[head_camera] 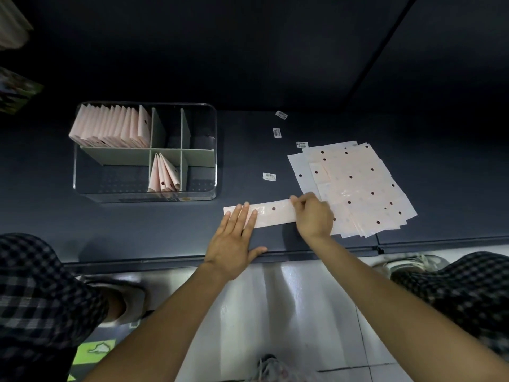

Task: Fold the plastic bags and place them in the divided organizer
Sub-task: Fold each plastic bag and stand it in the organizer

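Observation:
A pale pink plastic bag folded into a long strip (pixel 272 213) lies on the dark table near its front edge. My left hand (pixel 234 244) lies flat with its fingers spread, pressing the strip's left end. My right hand (pixel 312 215) pinches the strip's right end. A spread pile of flat pink bags with dark dots (pixel 355 186) lies just right of my right hand. The clear divided organizer (pixel 212 150) stands at the left; its back-left compartment holds a row of folded bags (pixel 110 128), and the front-middle one holds a few more (pixel 164 175).
Several small white labels (pixel 270 176) lie scattered on the table between the organizer and the pile. The table's front edge (pixel 303 255) runs just below my hands. Checked-clothed knees and shoes show at both lower corners, over a light tiled floor.

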Demonstrator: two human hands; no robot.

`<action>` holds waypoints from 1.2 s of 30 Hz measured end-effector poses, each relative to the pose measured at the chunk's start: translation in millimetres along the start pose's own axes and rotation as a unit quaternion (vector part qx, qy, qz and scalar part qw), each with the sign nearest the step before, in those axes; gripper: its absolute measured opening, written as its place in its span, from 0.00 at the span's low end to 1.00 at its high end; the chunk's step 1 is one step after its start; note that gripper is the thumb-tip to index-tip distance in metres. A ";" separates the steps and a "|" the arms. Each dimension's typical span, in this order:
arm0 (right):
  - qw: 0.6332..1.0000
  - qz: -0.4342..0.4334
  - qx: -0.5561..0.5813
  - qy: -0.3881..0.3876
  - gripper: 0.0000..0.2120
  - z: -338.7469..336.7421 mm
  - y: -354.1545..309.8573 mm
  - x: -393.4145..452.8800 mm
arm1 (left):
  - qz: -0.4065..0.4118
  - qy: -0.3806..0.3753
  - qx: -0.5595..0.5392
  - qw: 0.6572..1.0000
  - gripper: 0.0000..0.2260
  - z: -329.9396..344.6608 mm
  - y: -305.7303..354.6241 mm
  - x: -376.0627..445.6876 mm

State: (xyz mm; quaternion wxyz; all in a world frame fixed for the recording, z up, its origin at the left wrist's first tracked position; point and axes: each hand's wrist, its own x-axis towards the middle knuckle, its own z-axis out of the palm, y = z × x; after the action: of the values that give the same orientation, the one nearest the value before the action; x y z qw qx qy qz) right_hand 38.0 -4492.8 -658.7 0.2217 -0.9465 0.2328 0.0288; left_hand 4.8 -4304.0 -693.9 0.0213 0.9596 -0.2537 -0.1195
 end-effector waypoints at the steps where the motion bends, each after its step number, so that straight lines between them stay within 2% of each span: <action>1: 0.996 -0.050 -0.022 0.070 0.12 1.4 -1.8 -8.2 | -0.001 -0.005 -0.001 1.000 0.37 -0.4 0.6 0.4; 2: 0.986 -0.124 -0.020 0.109 0.11 3.4 -4.8 -17.5 | -0.002 -0.007 0.000 1.000 0.37 -0.5 0.9 0.8; 3: 0.972 -0.212 -0.004 0.103 0.12 6.8 -8.2 -27.1 | -0.003 -0.008 -0.001 1.000 0.37 -0.6 0.5 0.7; 5: 0.933 -0.359 0.014 -0.017 0.20 19.9 -12.9 -44.2 | 0.000 -0.010 -0.008 1.000 0.35 -1.4 0.1 -0.6; 7: 0.908 -0.378 0.007 -0.181 0.27 33.3 -14.8 -57.0 | 0.003 -0.009 -0.015 1.000 0.32 -0.5 0.2 -1.6; 9: 0.913 -0.352 -0.023 -0.206 0.30 42.4 -7.3 -54.9 | 0.006 -0.008 -0.018 1.000 0.32 -0.3 -1.7 -1.4; 12: 0.937 -0.291 -0.090 -0.171 0.34 33.8 12.7 -38.8 | 0.027 -0.011 -0.007 1.000 0.36 -1.4 -7.9 -1.6; 14: 0.934 -0.293 -0.140 -0.146 0.33 23.9 29.0 -28.6 | 0.043 -0.008 0.004 0.999 0.37 -1.8 -13.4 -1.9; 16: 0.927 -0.307 -0.164 -0.137 0.30 14.6 37.4 -20.5 | 0.056 -0.005 0.006 0.998 0.36 -3.1 -18.6 -2.5; 19: 0.942 -0.295 -0.120 -0.106 0.22 1.4 30.5 -4.1 | 0.078 -0.002 -0.014 0.997 0.32 -7.0 -21.6 -1.3; 22: 0.949 -0.273 -0.123 -0.100 0.15 -6.4 14.8 13.4 | 0.079 -0.010 -0.039 0.996 0.28 -14.3 -18.9 1.4; 24: 0.953 -0.246 -0.134 -0.118 0.12 -7.3 6.6 19.3 | 0.065 -0.005 -0.042 0.997 0.26 -18.9 -17.4 1.3; 26: 0.959 -0.208 -0.130 -0.139 0.08 -8.4 0.5 17.3 | 0.054 0.032 -0.032 0.998 0.25 -23.6 -17.1 0.1; 31: 0.961 -0.097 -0.127 -0.227 0.09 -8.9 3.0 -16.5 | 0.083 0.134 -0.028 0.987 0.25 -26.4 -7.1 -6.1; 34: 0.948 -0.025 -0.057 -0.313 0.16 -5.7 7.4 -41.4 | 0.117 0.144 -0.044 0.982 0.30 -18.9 -0.9 -14.3; 36: 0.937 0.027 0.016 -0.349 0.16 -5.3 3.8 -50.2 | 0.118 0.140 -0.041 0.982 0.31 -14.1 0.7 -19.5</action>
State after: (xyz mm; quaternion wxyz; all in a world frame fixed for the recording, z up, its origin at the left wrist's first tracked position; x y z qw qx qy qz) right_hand -8.7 -4476.6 -647.5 0.3030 -0.8666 0.1670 0.3596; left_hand -8.6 -4295.3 -675.9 0.1097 0.9286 -0.3544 0.0094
